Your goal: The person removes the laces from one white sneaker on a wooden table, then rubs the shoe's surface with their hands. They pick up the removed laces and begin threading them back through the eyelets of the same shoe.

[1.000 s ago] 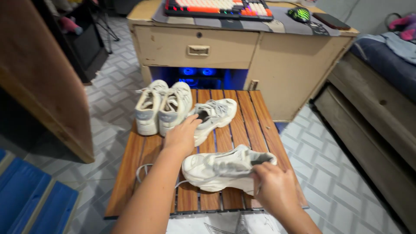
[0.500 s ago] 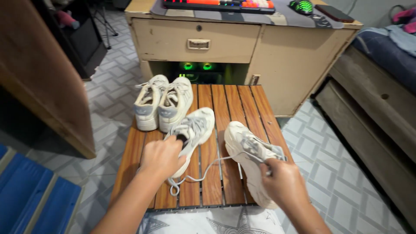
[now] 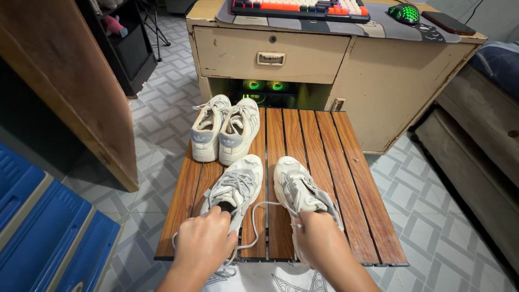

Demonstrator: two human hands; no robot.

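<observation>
Two pale grey-white sneakers stand side by side, toes pointing away, on a slatted wooden table [image 3: 346,178]. My left hand [image 3: 205,243] grips the heel of the left sneaker [image 3: 235,186]. My right hand [image 3: 319,240] grips the heel of the right sneaker [image 3: 300,189]. A loose white lace [image 3: 259,208] loops between the two shoes and trails off the near edge. A second pair of cream sneakers [image 3: 224,127] stands at the table's far left corner.
A worn beige desk [image 3: 346,65] with a drawer stands right behind the table, carrying a keyboard [image 3: 300,8], a green-lit mouse [image 3: 404,13] and a phone [image 3: 450,22]. A wooden panel [image 3: 70,81] and blue lockers [image 3: 48,227] are at left, a bed frame [image 3: 476,135] at right.
Both hands have drawn the two sneakers toward the near edge and set them straight and parallel. The right sneaker, tilted earlier, now stands upright.
</observation>
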